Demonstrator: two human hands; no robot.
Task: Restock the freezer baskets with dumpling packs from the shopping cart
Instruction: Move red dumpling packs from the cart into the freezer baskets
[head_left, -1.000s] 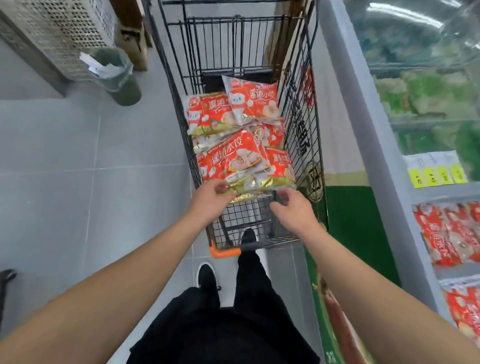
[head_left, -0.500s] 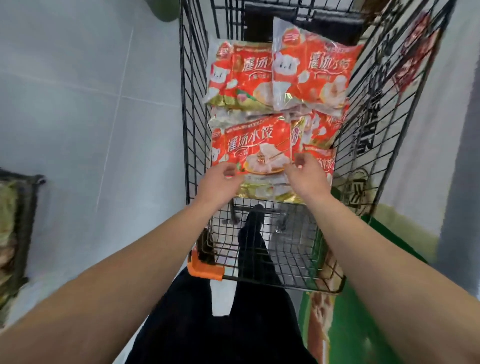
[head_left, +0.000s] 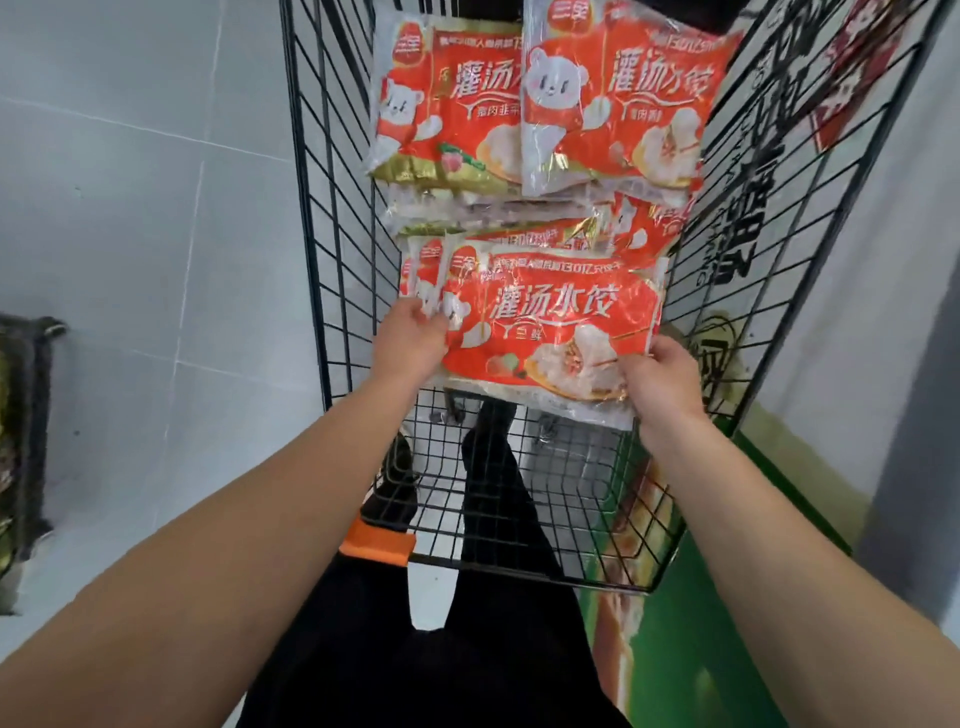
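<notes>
A black wire shopping cart (head_left: 332, 270) stands in front of me with several red-and-white dumpling packs piled in it. The nearest dumpling pack (head_left: 550, 322) is lifted off the pile, face up. My left hand (head_left: 410, 343) grips its left edge together with the edges of further packs under it. My right hand (head_left: 660, 379) pinches its lower right corner. Two more packs (head_left: 618, 104) lie at the far end of the cart. The freezer baskets are out of view.
The freezer's grey side wall with a green base (head_left: 727, 649) runs along the right of the cart. Grey tiled floor (head_left: 130, 234) lies to the left. A dark crate edge (head_left: 31, 431) shows at the far left. My black trousers and shoes show through the cart's wire bottom.
The view has closed in on the cart. My hands have moved from the pack's near edge to its left edge and right corner, and the front packs have risen off the pile.
</notes>
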